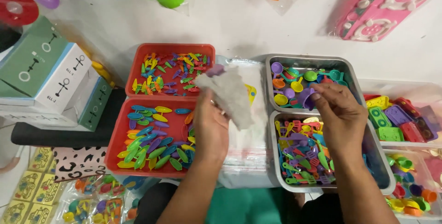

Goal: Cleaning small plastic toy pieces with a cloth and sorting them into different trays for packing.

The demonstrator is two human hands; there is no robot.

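I see left hand (211, 127) pinching clear bag (229, 94); right hand (340, 116) pinching purple scoop (307, 98) over steel tray (351, 73) near edge. Picking step, I judge; next needs scoop moved to bag mouth.

The left hand (211, 127) is holding a crumpled, matt grey cloth-like rag (229, 94). The right hand (340, 116) is pinching a glossy purple plastic cup (307, 98) over 2 smooth, shiny metal trays (350, 74); 2 red plastic trays (120, 127) are looking glossy.
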